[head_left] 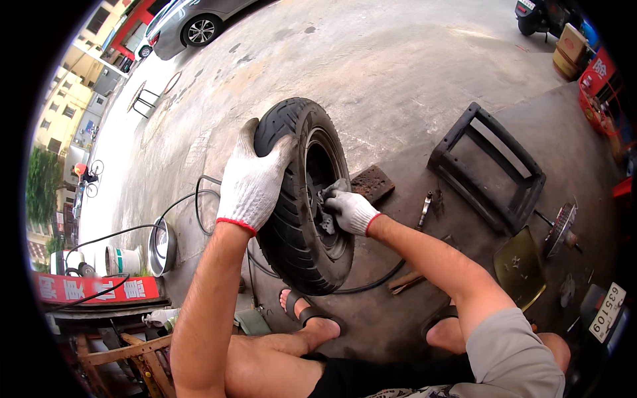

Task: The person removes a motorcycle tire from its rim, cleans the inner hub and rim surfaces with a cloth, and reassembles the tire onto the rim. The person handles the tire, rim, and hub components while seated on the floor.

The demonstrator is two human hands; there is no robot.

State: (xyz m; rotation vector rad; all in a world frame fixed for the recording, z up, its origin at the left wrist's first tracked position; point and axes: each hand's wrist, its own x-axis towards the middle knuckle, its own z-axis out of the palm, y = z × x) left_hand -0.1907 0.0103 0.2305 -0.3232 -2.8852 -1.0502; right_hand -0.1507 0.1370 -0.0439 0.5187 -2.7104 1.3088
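Upright in front of me stands a black scooter wheel with a treaded tyre (282, 225) and a dark, dusty rim (342, 242). My left hand (251, 180), in a white knit glove with a red cuff, is closed on the tyre's upper left side, thumb toward the rim. At the hub, my right hand (353, 211) wears a matching glove with grey fingers. It pinches a crumpled grey rag (328, 224) against the middle of the wheel. The hub behind the rag is partly hidden.
A perforated brown block (373, 184) lies right of the wheel, near a metal air tool (425, 207) and a black plastic frame (488, 166). A black hose (199, 192) loops across the concrete. Left are a metal basin (162, 249) and white bucket (125, 261). A car (196, 23) stands beyond.
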